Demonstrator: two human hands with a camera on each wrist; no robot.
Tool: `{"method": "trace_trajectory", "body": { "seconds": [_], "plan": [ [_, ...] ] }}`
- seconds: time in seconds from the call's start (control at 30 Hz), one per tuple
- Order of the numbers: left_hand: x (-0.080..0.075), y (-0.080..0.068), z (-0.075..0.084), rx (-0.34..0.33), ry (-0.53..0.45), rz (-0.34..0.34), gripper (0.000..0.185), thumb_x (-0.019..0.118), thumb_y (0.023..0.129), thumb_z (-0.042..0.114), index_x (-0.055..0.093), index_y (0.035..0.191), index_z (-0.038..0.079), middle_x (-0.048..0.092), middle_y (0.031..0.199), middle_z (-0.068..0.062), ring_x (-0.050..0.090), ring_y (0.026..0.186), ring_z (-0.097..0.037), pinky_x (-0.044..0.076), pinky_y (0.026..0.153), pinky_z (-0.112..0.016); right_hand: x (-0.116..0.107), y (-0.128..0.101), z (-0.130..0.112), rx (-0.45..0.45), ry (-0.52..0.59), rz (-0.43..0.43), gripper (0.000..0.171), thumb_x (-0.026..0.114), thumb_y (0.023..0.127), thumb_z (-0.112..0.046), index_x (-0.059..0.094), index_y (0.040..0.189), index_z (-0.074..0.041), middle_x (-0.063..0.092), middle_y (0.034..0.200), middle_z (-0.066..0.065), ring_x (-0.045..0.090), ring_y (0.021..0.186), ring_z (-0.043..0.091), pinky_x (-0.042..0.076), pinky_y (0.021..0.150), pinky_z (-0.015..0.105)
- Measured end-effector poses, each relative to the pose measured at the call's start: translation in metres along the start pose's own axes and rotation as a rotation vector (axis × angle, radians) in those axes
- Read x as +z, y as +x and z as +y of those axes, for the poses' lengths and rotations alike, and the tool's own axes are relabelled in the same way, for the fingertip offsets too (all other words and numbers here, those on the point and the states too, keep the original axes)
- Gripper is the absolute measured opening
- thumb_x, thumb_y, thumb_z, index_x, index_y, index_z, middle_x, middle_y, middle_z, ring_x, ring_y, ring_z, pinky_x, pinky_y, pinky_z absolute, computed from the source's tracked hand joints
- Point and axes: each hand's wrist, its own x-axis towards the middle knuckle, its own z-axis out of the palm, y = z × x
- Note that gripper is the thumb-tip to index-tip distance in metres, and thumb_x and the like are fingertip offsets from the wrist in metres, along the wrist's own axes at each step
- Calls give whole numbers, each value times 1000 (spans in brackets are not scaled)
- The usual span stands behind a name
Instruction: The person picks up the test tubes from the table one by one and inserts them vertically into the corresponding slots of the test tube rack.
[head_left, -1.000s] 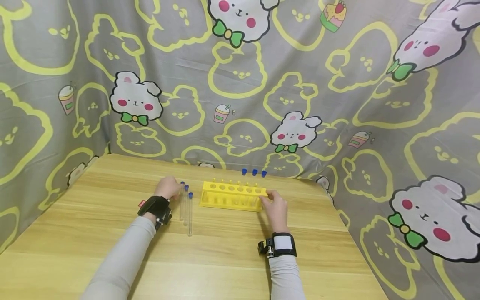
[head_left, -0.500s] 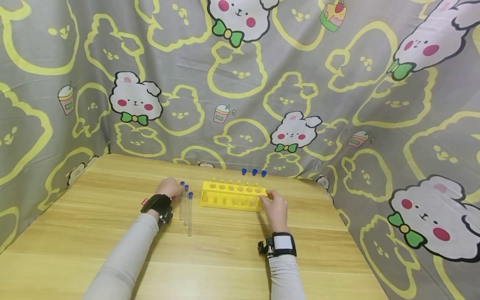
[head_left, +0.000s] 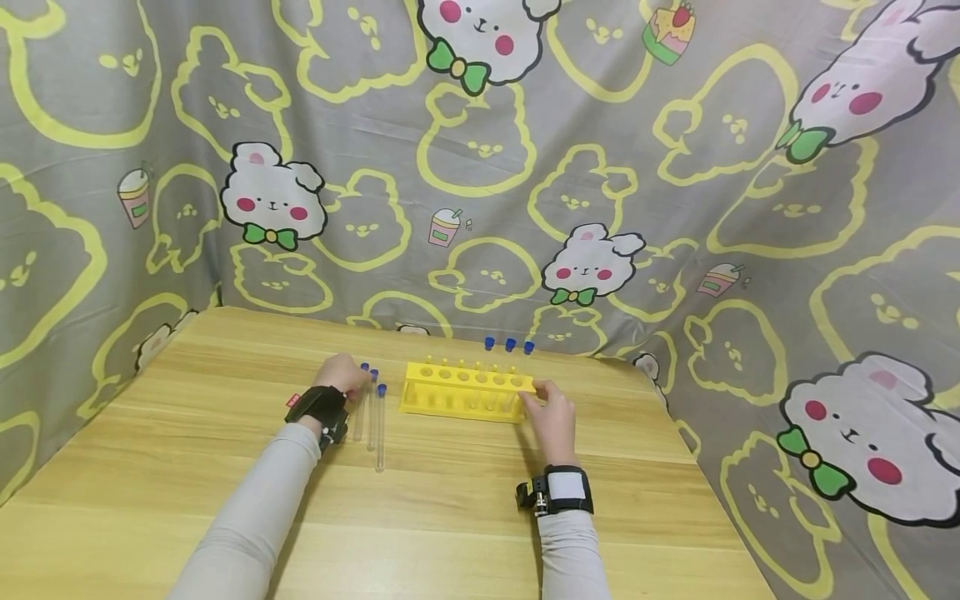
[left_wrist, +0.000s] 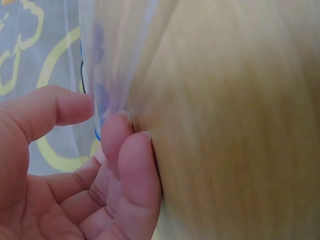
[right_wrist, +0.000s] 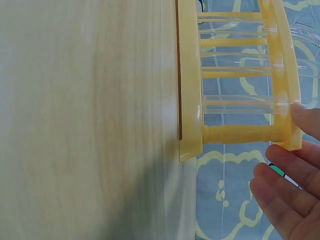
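Observation:
Three clear test tubes with blue stoppers lie side by side on the table, left of the yellow test tube rack [head_left: 468, 381]. My left hand [head_left: 337, 375] pinches the leftmost test tube [head_left: 358, 421] near its stopper. In the left wrist view, that hand's thumb and fingertips [left_wrist: 135, 170] close in around the clear tube, and the stopper end is blurred. My right hand [head_left: 553, 421] grips the right end of the rack, thumb on the near side of its top bar in the right wrist view. Several clear test tubes [right_wrist: 240, 104] stand upright in the rack.
Three loose blue stoppers [head_left: 510, 344] sit behind the rack near the table's back edge. A grey patterned curtain [head_left: 480, 183] hangs around the back and sides of the wooden table [head_left: 420, 533]. The other two stoppered tubes [head_left: 380, 433] lie just right of my left hand.
My left hand has shifted slightly right and toward me, and the lower end of the leftmost tube has swung a little left. My right hand and the rack stay in place.

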Motion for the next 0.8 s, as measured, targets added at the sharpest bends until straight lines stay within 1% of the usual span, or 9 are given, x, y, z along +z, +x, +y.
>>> {"method": "trace_trajectory", "body": {
  "seconds": [0.17,0.4,0.57,0.7,0.8],
  "plan": [
    [1,2,-1,2,-9,6,38,62,83,22,49,48,14,48,41,3,46,38,-11,36,39,-22,-1,0,-1,-1,2,0,40,72,88,-25,64,118,1,69,116,20,65,110,36,54,90,47],
    [0,3,-2,-29,-86,-36,36,65,85,23,50,55,11,47,42,2,50,36,-12,44,38,-24,-1,-1,-3,-6,-15,0,40,72,87,-24,64,118,0,69,116,21,65,110,37,54,91,48],
    [-3,0,1,-31,-70,-33,34,64,85,25,52,56,9,47,43,1,52,38,-13,45,39,-24,-1,-1,-3,-4,-20,0,40,71,88,-24,64,118,1,69,115,21,65,110,37,54,90,48],
    [-6,-4,4,-18,-70,-22,33,63,85,25,54,58,8,48,45,1,54,41,-14,46,41,-24,-2,-2,-4,-5,-18,3,40,72,88,-24,64,118,1,69,115,21,65,109,37,54,90,48],
    [-8,-9,7,-10,-54,-9,33,64,87,27,58,62,6,49,44,2,54,41,-13,44,40,-23,-2,-2,-3,-9,-20,5,40,72,88,-24,64,118,1,70,114,21,65,109,37,55,89,48]
  ]
}}
